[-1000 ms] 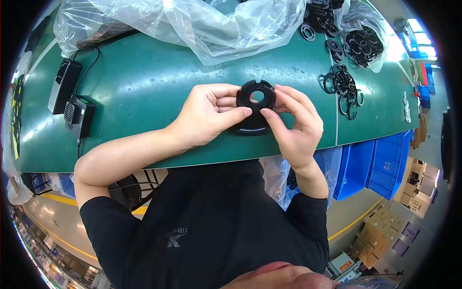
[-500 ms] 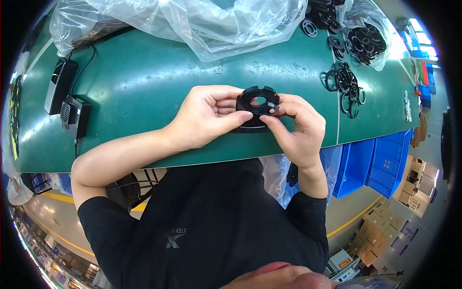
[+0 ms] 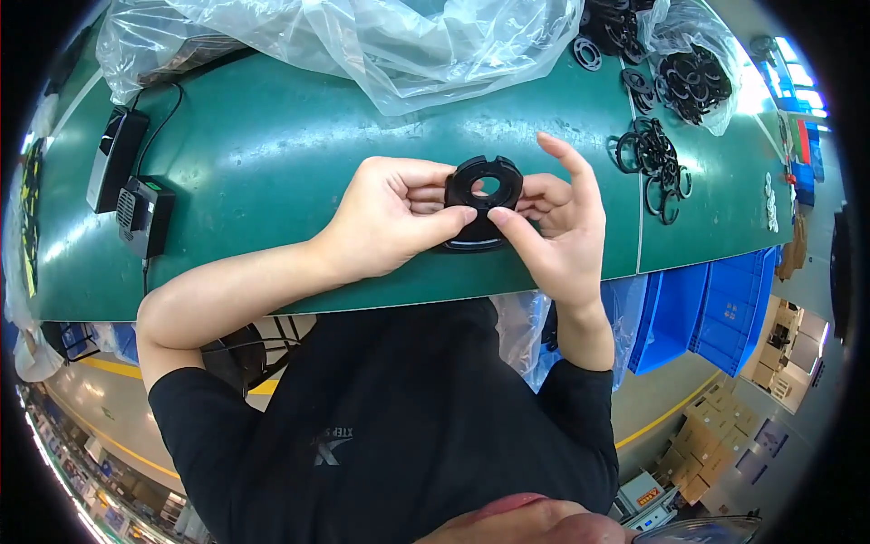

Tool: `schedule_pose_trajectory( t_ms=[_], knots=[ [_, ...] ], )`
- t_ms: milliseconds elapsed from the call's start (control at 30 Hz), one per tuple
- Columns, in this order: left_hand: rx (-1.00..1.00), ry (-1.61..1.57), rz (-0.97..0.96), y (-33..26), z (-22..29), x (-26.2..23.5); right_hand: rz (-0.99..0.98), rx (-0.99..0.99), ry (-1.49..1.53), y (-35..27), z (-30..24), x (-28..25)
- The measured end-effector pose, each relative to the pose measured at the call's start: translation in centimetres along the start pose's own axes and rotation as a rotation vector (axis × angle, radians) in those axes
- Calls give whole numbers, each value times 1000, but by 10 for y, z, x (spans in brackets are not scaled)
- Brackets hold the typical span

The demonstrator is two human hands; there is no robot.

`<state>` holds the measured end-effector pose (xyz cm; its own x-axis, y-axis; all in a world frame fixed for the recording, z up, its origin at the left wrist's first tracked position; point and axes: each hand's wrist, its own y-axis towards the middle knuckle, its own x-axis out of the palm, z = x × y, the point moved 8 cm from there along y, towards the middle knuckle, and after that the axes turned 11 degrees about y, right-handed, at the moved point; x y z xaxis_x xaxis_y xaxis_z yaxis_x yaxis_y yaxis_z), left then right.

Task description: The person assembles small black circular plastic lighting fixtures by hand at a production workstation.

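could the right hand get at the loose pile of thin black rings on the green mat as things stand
Probably yes, once free: the right hand now pinches the black round plastic disc, and bare green mat lies between it and the loose black rings.

Green workbench (image 3: 272, 136), glare patches on its surface. Blue plastic bins (image 3: 716, 299) below its right end. Grey floor (image 3: 671, 399) with yellow line; cardboard boxes (image 3: 716, 444) at lower right.
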<state>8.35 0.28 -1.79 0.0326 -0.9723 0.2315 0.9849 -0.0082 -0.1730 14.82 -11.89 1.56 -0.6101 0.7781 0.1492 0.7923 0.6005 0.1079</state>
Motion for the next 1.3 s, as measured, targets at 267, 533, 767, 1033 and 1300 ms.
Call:
schedule_pose_trajectory(
  t_ms=[267,533,767,1033,1300],
  knots=[
    [-23,-50,27,2,1,-1,36,-53,-116,-6,1,-3],
    [39,-24,19,2,-1,-2,91,-258,-224,-12,-13,-3],
    [91,37,0,-1,3,1,47,-155,-290,-12,-12,-1],
    [92,54,-5,-1,1,2,-41,-190,-387,-8,-14,4],
    [170,152,23,-6,5,7,-76,-55,-128,-11,-3,-3]
  ],
)
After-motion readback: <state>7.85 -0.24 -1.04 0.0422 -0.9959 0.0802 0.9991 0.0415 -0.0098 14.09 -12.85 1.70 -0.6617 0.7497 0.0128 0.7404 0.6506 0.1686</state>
